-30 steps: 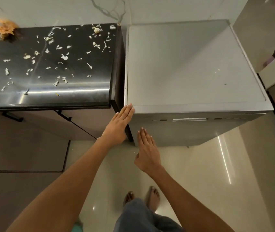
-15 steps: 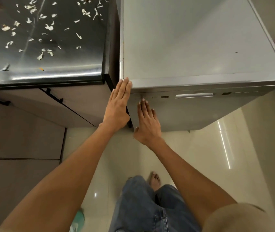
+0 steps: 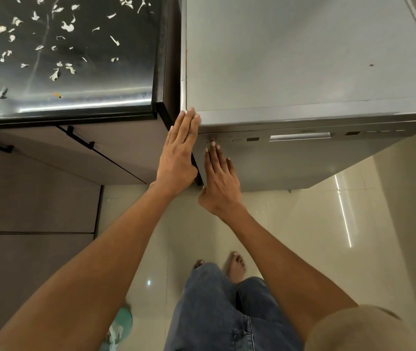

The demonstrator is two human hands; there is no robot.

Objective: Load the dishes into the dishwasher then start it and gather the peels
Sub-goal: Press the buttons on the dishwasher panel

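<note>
A: What are the hands doing?
B: The left hand (image 3: pixel 179 150) is lying flat, fingers straight, against the near-left corner of the dishwasher (image 3: pixel 303 59). The right hand (image 3: pixel 220 178) is reaching flat to the control strip (image 3: pixel 303 136), a fingertip touching a button; both are holding nothing.
A: And the peels (image 3: pixel 57 44)?
B: They are lying scattered over the dark counter (image 3: pixel 125 72), left of the dishwasher.

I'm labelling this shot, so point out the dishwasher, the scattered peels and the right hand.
dishwasher (image 3: pixel 303 59): head view, bare top panel.
peels (image 3: pixel 54 74): head view, one pale scrap on the dark counter.
right hand (image 3: pixel 220 178): head view, back of the hand.
</note>
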